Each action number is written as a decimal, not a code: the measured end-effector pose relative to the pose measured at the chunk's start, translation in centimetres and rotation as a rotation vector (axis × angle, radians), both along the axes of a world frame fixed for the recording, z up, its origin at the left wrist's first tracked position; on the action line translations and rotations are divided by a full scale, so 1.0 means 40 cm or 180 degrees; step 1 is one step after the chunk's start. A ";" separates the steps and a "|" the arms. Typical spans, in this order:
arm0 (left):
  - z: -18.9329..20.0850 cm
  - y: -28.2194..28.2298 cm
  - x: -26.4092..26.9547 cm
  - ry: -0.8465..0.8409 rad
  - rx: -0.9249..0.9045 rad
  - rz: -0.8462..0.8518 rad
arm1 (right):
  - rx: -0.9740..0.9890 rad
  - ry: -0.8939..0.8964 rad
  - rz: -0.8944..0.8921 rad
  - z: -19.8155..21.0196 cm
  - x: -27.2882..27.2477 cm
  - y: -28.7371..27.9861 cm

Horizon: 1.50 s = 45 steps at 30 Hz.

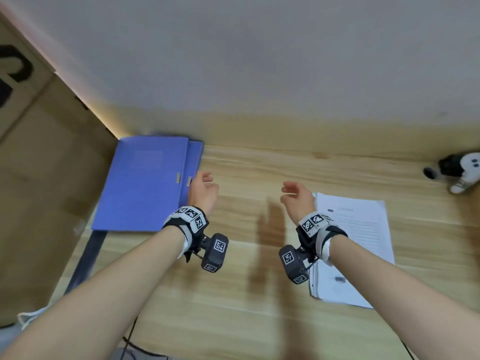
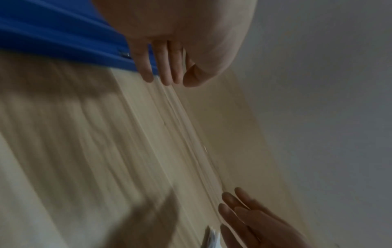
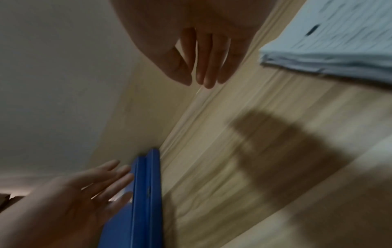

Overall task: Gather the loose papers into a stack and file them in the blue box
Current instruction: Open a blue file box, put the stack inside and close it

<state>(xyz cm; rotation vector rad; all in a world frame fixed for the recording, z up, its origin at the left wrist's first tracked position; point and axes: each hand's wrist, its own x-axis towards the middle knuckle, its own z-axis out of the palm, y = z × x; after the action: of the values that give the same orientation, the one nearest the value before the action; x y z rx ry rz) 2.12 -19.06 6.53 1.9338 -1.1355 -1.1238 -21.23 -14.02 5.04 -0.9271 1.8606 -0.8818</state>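
Observation:
A blue file box (image 1: 145,183) lies flat and closed on the wooden desk (image 1: 246,307) at the back left. A stack of white printed papers (image 1: 355,245) lies on the desk at the right. My left hand (image 1: 204,189) hovers at the box's right edge with its fingers straight and holds nothing. My right hand (image 1: 296,194) hangs in the air just left of the papers, fingers loosely extended and empty. The left wrist view shows my left fingers (image 2: 165,70) in front of the blue box (image 2: 53,33). In the right wrist view my right fingers (image 3: 203,70) are beside the paper stack (image 3: 331,55).
A large cardboard box (image 1: 39,178) stands along the desk's left side. A small black and white toy (image 1: 457,172) sits at the back right by the grey wall (image 1: 259,61). A black cable (image 1: 135,344) hangs over the front edge.

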 end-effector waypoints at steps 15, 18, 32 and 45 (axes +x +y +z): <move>-0.064 -0.095 0.595 -0.0917 0.0160 0.0215 | 0.0496 -0.0646 0.0655 -0.046 0.572 -0.162; -0.082 -0.080 0.654 -0.1202 0.0558 0.0248 | 0.0704 -0.0570 0.0815 -0.057 0.628 -0.157; -0.085 -0.074 0.604 -0.0133 0.0378 0.1344 | 0.1147 -0.0630 0.1108 -0.056 0.594 -0.128; -0.078 0.057 0.264 0.0575 0.0009 0.1129 | 0.0893 -0.1147 0.0435 0.014 0.233 0.045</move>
<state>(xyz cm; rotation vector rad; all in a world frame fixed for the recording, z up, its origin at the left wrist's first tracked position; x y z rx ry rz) 12.67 -16.76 3.41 1.8974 -0.6625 -1.0758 -11.93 -12.21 5.58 -0.6626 1.5414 -0.6355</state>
